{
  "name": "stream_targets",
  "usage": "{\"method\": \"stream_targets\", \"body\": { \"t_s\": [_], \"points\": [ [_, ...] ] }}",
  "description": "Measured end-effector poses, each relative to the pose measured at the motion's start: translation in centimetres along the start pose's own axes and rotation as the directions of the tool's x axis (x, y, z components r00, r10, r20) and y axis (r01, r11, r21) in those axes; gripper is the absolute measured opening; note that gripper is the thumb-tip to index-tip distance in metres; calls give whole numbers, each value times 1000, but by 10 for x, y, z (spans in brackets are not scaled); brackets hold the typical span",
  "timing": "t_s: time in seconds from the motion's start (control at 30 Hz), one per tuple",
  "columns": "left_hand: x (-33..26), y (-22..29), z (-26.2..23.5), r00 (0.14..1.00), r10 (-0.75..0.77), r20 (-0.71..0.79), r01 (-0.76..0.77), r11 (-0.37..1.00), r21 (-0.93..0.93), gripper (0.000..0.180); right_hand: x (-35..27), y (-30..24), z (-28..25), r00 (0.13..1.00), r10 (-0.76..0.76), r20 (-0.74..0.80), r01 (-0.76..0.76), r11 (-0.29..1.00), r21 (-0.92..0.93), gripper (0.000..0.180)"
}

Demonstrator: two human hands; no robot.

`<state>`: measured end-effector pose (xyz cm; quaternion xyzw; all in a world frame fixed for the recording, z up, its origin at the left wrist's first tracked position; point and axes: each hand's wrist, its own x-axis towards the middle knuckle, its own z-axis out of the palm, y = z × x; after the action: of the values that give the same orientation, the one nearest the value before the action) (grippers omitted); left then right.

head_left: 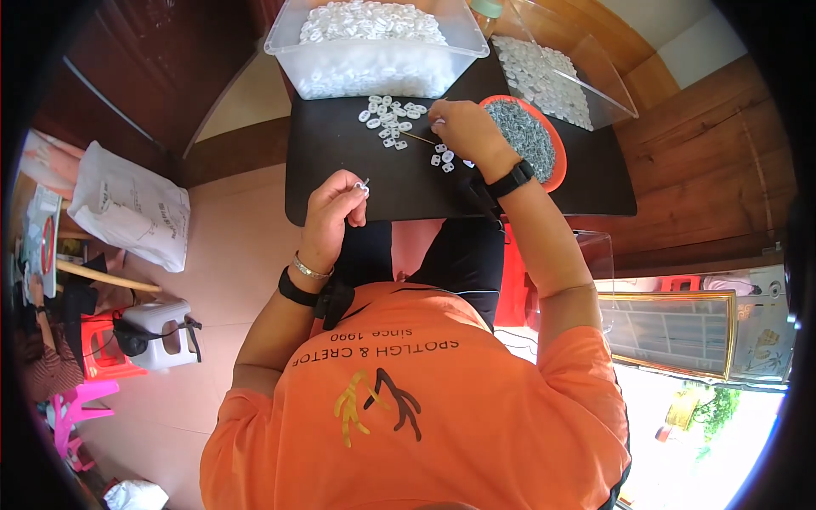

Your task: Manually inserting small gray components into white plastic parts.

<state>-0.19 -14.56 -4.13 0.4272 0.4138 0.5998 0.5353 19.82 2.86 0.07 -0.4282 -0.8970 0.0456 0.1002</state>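
My left hand (333,217) is raised at the near edge of the dark table (357,170), closed in a pinch. Between its fingertips is a small white plastic piece (362,190) with a thin grey metal bit at it. Farther out over the table, my right hand (467,132) has its fingers bent together. A small white bit shows at those fingertips, too small to make out. A thin brownish stick (420,138) lies beside that hand; whether the hand touches it is unclear. Loose white two-holed pieces (388,117) lie left of it, and several more white pieces (447,157) lie below.
A clear bin (374,78) heaped with white pieces stands at the far edge. To the right are an orange-rimmed bowl (561,161) of small grey metal parts and a tilted clear box (614,89) with white pieces. A white sack (132,204) and stools (161,331) stand left.
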Motion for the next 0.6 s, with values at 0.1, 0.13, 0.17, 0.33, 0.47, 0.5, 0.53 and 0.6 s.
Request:
{"method": "stream_targets", "body": {
  "t_s": [0.1,0.13,0.17,0.33,0.47,0.5,0.53,0.6],
  "points": [
    [0,0,-1,1000,3,-5,-3,1000,9,17,-9,-12,-14,997,25,-69,-5,960,279,16],
    [0,-2,0,1000,-1,-2,1,1000,0,16,-15,-17,-20,998,61,4,-53,831,554,17],
    [0,-2,-1,1000,-6,-3,6,1000,-8,16,-20,-22,-24,994,69,86,-110,622,776,19],
    [0,3,1,999,-37,-36,38,999,16,17,-57,-52,-37,993,40,112,-119,362,925,20],
    [0,8,7,996,-49,-81,51,999,17,16,-78,-62,-31,991,50,122,-128,135,982,13],
    [0,9,8,996,-50,-79,53,998,31,16,-82,-65,-29,985,72,155,-160,57,986,13],
    [0,10,10,996,-45,-78,48,998,43,16,-85,-67,-27,978,92,189,-188,-23,982,13],
    [-2,12,14,996,-40,-74,45,997,68,16,-89,-72,-21,970,117,214,-200,-119,972,13]
  ]
}}
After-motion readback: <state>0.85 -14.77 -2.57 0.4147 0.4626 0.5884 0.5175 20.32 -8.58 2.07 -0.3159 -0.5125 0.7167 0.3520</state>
